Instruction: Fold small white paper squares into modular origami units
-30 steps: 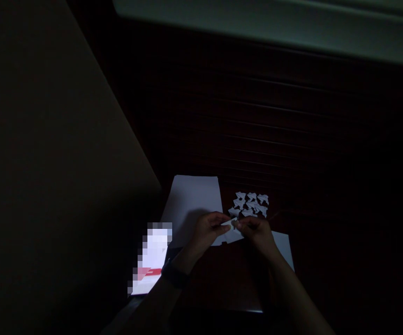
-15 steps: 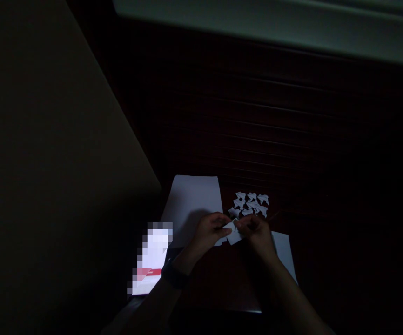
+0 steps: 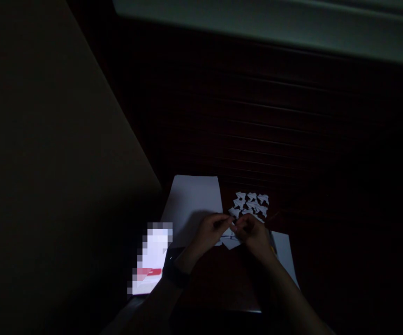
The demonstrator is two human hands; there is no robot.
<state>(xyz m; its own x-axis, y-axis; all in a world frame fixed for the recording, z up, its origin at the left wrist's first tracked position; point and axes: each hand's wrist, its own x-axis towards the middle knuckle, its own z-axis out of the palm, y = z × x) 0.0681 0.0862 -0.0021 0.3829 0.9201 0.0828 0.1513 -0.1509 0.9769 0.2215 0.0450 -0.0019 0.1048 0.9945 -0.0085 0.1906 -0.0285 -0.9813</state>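
Observation:
My left hand (image 3: pixel 210 232) and my right hand (image 3: pixel 256 236) meet over the dark table, thumbs and fingers pinched on a small folded piece of white paper (image 3: pixel 231 243). Its upper part is mostly covered by the fingertips, and the lower part points down toward me. Just beyond the hands lie several small folded paper figures (image 3: pixel 252 204), arranged in rough rows with pointed ends. The nearest figures are partly hidden behind my fingers. A dark band (image 3: pixel 176 275) circles my left wrist.
A stack of white paper sheets (image 3: pixel 194 197) lies at the left, partly under my left hand. More white paper (image 3: pixel 285 253) is beside my right forearm. A bright screen (image 3: pixel 152 253), partly pixelated, glows at lower left. A wall (image 3: pixel 83 139) rises at left.
The folded paper has turned and tilted between my fingers, its lower part now hanging a little lower. My fingertips have come closer together; the paper figures and sheets stay in place.

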